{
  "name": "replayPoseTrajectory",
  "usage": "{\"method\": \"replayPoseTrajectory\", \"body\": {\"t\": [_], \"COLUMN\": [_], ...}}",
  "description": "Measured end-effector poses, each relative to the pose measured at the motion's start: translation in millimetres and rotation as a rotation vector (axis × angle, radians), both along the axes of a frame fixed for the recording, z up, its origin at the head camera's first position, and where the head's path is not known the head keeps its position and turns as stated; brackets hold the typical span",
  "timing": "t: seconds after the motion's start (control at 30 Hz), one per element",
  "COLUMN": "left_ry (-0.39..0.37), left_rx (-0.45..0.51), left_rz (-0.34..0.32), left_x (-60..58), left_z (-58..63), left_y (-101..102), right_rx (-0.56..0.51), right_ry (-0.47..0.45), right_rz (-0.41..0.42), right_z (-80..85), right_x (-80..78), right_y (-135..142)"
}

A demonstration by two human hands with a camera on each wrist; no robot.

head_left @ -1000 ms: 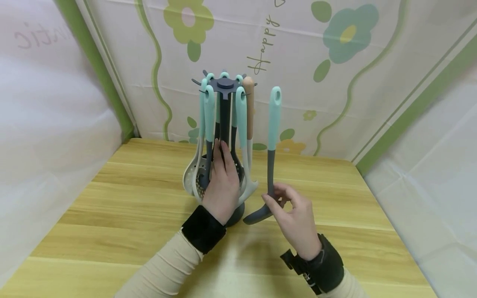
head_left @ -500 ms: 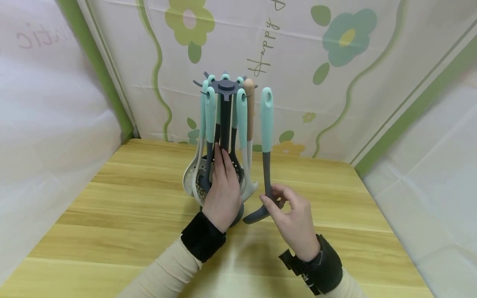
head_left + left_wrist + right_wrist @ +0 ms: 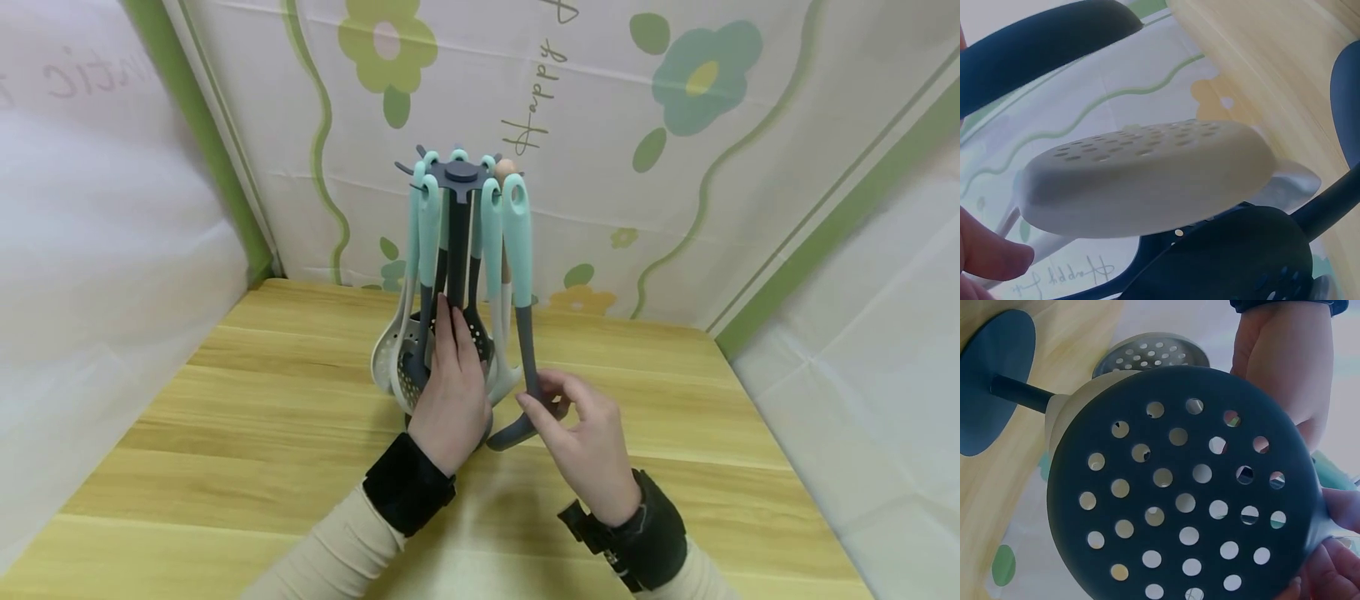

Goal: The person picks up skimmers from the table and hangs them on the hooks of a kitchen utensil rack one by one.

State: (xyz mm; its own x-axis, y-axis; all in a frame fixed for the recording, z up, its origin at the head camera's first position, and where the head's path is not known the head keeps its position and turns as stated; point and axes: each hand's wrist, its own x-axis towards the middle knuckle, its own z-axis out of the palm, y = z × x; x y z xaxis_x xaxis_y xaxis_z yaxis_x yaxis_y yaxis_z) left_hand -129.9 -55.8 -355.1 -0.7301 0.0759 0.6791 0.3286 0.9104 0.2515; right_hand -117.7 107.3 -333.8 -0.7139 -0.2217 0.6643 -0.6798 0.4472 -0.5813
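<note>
My right hand pinches a dark skimmer with a mint handle, low on its shaft near the perforated head. The skimmer leans left, its handle top close beside the utensil stand and overlapping a wooden handle in the head view. Straight fingers of my left hand lie against the stand's dark post and the hanging utensils; its thumb shows in the left wrist view. Near it hang a pale perforated ladle and a dark slotted head.
Several mint-handled utensils hang around the stand, which rises from a round dark base on the wooden table. Behind stands a flower-printed fabric wall, with pale fabric at both sides.
My right hand has tilted the skimmer so its handle top moves left, from apart from the stand to right beside it. My left hand stays nearly still.
</note>
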Motion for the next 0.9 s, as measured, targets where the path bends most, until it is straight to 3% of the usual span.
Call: {"method": "replayPoseTrajectory", "body": {"t": [0.9], "left_ry": [-0.014], "left_rx": [0.067], "left_rz": [-0.057], "left_x": [6.3], "left_z": [-5.0], "left_y": [0.2], "right_rx": [0.016], "right_ry": [-0.008], "right_rz": [0.056], "right_z": [-2.7], "right_x": [4.2], "right_y": [-11.5]}}
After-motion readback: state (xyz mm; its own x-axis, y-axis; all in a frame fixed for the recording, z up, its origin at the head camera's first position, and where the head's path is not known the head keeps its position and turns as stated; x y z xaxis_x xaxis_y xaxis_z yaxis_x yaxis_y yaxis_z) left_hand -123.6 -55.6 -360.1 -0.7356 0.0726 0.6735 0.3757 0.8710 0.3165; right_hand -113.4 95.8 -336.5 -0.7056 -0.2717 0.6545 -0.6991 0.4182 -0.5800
